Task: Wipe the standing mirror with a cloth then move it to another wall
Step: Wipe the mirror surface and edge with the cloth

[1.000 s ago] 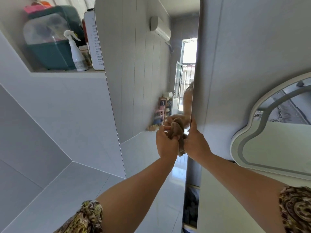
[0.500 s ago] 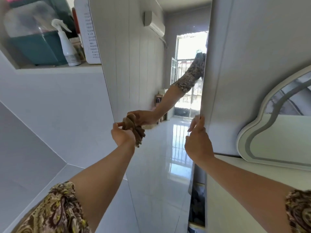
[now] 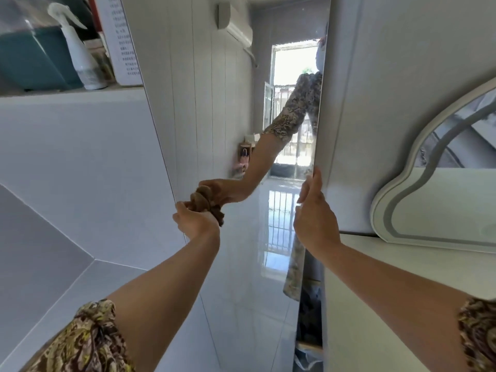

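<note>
A tall frameless standing mirror [image 3: 214,103] fills the middle of the view and reflects a white room, a bright doorway and my own arm. My left hand [image 3: 194,220] grips the mirror's left edge while also holding a bunched brown cloth [image 3: 208,204] against the glass. On the opposite side, my right hand [image 3: 312,218] clasps the right edge, thumb on the front. Both arms are stretched forward.
A tiled ledge at upper left carries a white spray bottle [image 3: 80,52] and a teal bin [image 3: 29,60]. On the right a curvy white-framed mirror [image 3: 429,200] leans on a white cabinet [image 3: 375,291]. A grey wall panel [image 3: 389,76] stands behind my right hand.
My hands have spread apart: the left with the cloth moved left to the mirror's left edge. The mirror face has turned toward me and now looks much wider.
</note>
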`<state>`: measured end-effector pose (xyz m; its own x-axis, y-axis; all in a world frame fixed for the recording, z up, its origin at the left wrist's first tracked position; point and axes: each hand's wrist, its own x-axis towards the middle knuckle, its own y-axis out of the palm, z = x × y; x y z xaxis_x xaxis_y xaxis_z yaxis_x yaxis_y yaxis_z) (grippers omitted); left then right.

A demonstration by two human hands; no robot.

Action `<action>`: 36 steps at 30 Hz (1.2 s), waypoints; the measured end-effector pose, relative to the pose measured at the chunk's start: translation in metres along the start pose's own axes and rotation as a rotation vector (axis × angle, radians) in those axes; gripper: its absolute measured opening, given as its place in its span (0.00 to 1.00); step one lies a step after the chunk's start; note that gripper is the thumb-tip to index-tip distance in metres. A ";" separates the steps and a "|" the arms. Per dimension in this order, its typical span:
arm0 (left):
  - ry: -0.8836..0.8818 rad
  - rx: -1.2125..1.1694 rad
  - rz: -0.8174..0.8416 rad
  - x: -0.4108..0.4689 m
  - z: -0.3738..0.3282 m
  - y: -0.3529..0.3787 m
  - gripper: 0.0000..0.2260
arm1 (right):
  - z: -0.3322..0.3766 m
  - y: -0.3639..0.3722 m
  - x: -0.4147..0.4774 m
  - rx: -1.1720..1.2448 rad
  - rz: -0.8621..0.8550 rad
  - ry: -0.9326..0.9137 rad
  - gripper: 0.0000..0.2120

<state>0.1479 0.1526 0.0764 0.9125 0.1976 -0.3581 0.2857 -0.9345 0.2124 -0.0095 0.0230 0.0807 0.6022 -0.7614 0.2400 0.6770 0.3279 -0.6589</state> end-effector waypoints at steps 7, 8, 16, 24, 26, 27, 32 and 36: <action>-0.037 0.115 0.130 -0.059 0.051 0.000 0.12 | -0.015 0.003 -0.016 0.031 0.118 0.049 0.42; -0.032 0.145 0.142 -0.067 0.057 0.001 0.12 | -0.019 0.006 -0.018 0.025 0.147 0.052 0.42; 0.313 0.541 0.368 -0.115 0.109 0.009 0.11 | -0.055 0.015 -0.039 0.026 0.306 0.008 0.31; 0.401 0.576 0.409 -0.112 0.133 0.003 0.04 | -0.073 0.024 -0.052 0.055 0.363 0.004 0.32; 0.322 0.530 0.354 -0.102 0.129 -0.003 0.05 | -0.075 0.031 -0.057 0.013 0.379 0.044 0.36; 0.268 0.496 0.310 -0.094 0.127 -0.006 0.05 | -0.076 0.035 -0.060 -0.012 0.370 0.071 0.38; 0.094 0.329 0.106 -0.049 0.102 -0.022 0.07 | -0.073 0.063 -0.068 -0.006 0.221 0.135 0.41; 0.084 0.322 0.037 -0.030 0.086 -0.034 0.13 | -0.073 0.082 -0.070 0.055 0.107 0.166 0.44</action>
<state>0.0855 0.1527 0.0019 0.9453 0.1731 -0.2765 0.1570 -0.9844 -0.0794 -0.0272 0.0620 -0.0421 0.5969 -0.8010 0.0469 0.6380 0.4384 -0.6330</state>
